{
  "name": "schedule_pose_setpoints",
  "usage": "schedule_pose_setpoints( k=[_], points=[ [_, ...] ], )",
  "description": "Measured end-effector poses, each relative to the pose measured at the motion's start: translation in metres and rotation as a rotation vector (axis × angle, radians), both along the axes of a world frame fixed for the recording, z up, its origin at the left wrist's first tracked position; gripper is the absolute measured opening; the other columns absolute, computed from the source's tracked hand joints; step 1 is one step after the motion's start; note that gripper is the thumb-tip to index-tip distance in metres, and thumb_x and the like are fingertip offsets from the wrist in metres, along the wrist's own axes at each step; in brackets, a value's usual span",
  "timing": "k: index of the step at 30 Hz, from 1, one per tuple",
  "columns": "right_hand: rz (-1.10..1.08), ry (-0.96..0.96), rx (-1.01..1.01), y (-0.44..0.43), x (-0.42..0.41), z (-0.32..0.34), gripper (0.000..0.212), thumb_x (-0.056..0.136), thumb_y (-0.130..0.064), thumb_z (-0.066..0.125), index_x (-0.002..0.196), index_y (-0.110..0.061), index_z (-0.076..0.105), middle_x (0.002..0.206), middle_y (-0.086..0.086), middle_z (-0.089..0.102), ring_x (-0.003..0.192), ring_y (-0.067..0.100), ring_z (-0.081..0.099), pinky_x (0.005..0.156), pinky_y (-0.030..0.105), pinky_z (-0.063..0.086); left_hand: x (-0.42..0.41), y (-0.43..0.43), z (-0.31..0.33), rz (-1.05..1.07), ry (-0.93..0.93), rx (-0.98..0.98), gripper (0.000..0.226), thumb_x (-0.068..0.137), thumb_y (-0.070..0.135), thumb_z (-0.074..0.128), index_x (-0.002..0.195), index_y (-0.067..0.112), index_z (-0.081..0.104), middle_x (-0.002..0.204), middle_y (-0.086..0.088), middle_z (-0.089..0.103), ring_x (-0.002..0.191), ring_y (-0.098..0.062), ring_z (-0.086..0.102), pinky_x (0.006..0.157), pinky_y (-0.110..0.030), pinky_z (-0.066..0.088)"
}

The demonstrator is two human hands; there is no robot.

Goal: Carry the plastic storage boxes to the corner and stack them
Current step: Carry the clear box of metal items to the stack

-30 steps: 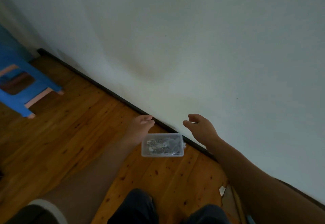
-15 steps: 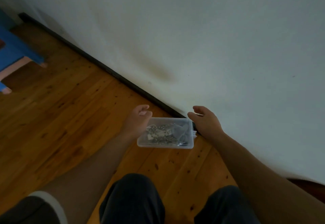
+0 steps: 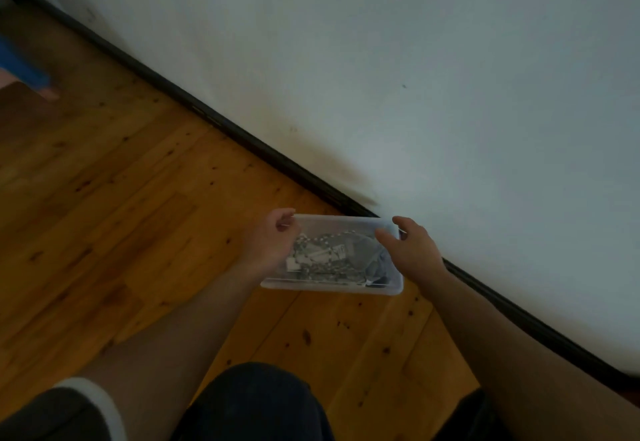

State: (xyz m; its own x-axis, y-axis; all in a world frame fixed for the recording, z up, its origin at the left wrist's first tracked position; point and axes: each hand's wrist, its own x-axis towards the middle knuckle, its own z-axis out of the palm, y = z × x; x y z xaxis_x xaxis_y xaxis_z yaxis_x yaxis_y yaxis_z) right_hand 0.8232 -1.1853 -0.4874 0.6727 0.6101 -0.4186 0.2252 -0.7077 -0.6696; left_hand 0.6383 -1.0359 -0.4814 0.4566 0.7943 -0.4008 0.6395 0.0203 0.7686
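A small clear plastic storage box (image 3: 332,283), filled with several small grey and white parts, is held level just above the wooden floor, close to the dark skirting board. My left hand (image 3: 272,241) grips its left end, fingers curled over the rim. At the other end, my right hand (image 3: 408,248) holds the box, thumb on the lid side and fingers round the far corner. No other box is in view.
A white wall (image 3: 415,77) runs diagonally from upper left to lower right, with a black skirting board (image 3: 214,118) at its foot. Wooden floor (image 3: 121,215) spreads to the left. A blue stool leg (image 3: 24,66) shows at the left edge. My dark-trousered knees (image 3: 256,402) are below.
My right hand has closed onto the box's right end; a second ago it hung open beside it. The box looks nearer and larger, and the view has swung right, pushing the stool off frame.
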Motion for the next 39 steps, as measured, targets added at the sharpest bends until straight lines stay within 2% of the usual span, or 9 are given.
schedule_pose_setpoints(
  k=[5, 10, 15, 18, 20, 23, 27, 33, 39],
  points=[
    [0.005, -0.021, -0.033, -0.002, 0.004, -0.024, 0.072, 0.091, -0.053, 0.055, 0.149, -0.018, 0.031, 0.15, 0.011, 0.039, 0.13, 0.031, 0.045, 0.104, 0.05, 0.042, -0.003, 0.001, -0.024, -0.02, 0.07, 0.092, 0.041, 0.097, 0.033, 0.053, 0.137, 0.024, 0.048, 0.138, 0.004, 0.047, 0.122, -0.015, 0.047, 0.095, -0.031, 0.04],
    [-0.053, 0.05, -0.088, -0.01, 0.008, -0.043, 0.083, 0.084, -0.066, 0.055, 0.147, -0.018, 0.032, 0.148, 0.013, 0.038, 0.125, 0.033, 0.047, 0.098, 0.051, 0.046, -0.009, 0.007, -0.041, 0.023, 0.114, 0.089, 0.051, 0.096, 0.03, 0.055, 0.143, 0.021, 0.041, 0.148, -0.005, 0.037, 0.133, -0.024, 0.038, 0.103, -0.037, 0.036],
    [-0.073, 0.158, -0.129, -0.012, 0.005, -0.054, 0.098, 0.078, -0.072, 0.056, 0.152, -0.017, 0.024, 0.153, 0.014, 0.031, 0.132, 0.035, 0.041, 0.103, 0.054, 0.042, -0.014, 0.007, -0.049, 0.122, 0.053, -0.069, 0.06, 0.091, 0.029, 0.062, 0.145, 0.019, 0.037, 0.142, -0.006, 0.045, 0.123, -0.026, 0.049, 0.101, -0.045, 0.044],
    [-0.079, 0.158, -0.158, -0.012, 0.004, -0.06, 0.102, 0.079, -0.071, 0.057, 0.154, -0.015, 0.016, 0.158, 0.013, 0.023, 0.141, 0.035, 0.028, 0.108, 0.056, 0.035, -0.013, 0.008, -0.052, 0.187, 0.015, -0.126, 0.059, 0.089, 0.03, 0.066, 0.141, 0.018, 0.039, 0.136, -0.007, 0.049, 0.105, -0.02, 0.053, 0.089, -0.04, 0.048],
    [-0.086, 0.184, -0.157, -0.013, 0.005, -0.064, 0.102, 0.08, -0.068, 0.059, 0.154, -0.016, 0.012, 0.159, 0.012, 0.02, 0.143, 0.035, 0.024, 0.109, 0.057, 0.033, -0.012, 0.008, -0.054, 0.216, 0.034, -0.152, 0.069, 0.088, 0.032, 0.068, 0.145, 0.014, 0.033, 0.14, -0.009, 0.046, 0.106, -0.022, 0.051, 0.082, -0.035, 0.042],
    [-0.129, 0.236, -0.114, -0.014, 0.004, -0.068, 0.103, 0.079, -0.063, 0.064, 0.155, -0.018, 0.012, 0.159, 0.011, 0.021, 0.142, 0.034, 0.026, 0.109, 0.058, 0.034, -0.016, 0.008, -0.059, 0.231, 0.047, -0.26, 0.079, 0.086, 0.034, 0.07, 0.149, 0.016, 0.025, 0.143, -0.01, 0.043, 0.12, -0.031, 0.051, 0.088, -0.04, 0.045],
    [-0.202, 0.294, -0.075, -0.015, 0.001, -0.072, 0.105, 0.078, -0.056, 0.071, 0.155, -0.022, 0.009, 0.16, 0.009, 0.017, 0.139, 0.036, 0.031, 0.108, 0.057, 0.035, -0.021, 0.006, -0.066, 0.238, 0.019, -0.307, 0.07, 0.08, 0.029, 0.076, 0.138, 0.016, 0.039, 0.127, -0.008, 0.056, 0.108, -0.028, 0.058, 0.094, -0.047, 0.049],
    [-0.247, 0.328, -0.026, -0.014, 0.001, -0.076, 0.099, 0.078, -0.049, 0.075, 0.153, -0.018, 0.018, 0.152, 0.012, 0.032, 0.131, 0.035, 0.042, 0.104, 0.056, 0.041, -0.023, 0.005, -0.068, 0.26, -0.06, -0.367, 0.074, 0.078, 0.025, 0.079, 0.139, 0.017, 0.039, 0.123, -0.007, 0.058, 0.107, -0.028, 0.06, 0.091, -0.047, 0.051],
    [-0.249, 0.281, -0.013, -0.012, -0.003, -0.075, 0.088, 0.077, -0.035, 0.079, 0.146, -0.015, 0.028, 0.136, 0.012, 0.045, 0.108, 0.025, 0.053, 0.085, 0.038, 0.05, -0.024, 0.005, -0.074, 0.236, -0.049, -0.357, 0.078, 0.079, 0.022, 0.078, 0.143, 0.017, 0.032, 0.127, -0.007, 0.054, 0.111, -0.027, 0.056, 0.094, -0.046, 0.049]
  ],
)
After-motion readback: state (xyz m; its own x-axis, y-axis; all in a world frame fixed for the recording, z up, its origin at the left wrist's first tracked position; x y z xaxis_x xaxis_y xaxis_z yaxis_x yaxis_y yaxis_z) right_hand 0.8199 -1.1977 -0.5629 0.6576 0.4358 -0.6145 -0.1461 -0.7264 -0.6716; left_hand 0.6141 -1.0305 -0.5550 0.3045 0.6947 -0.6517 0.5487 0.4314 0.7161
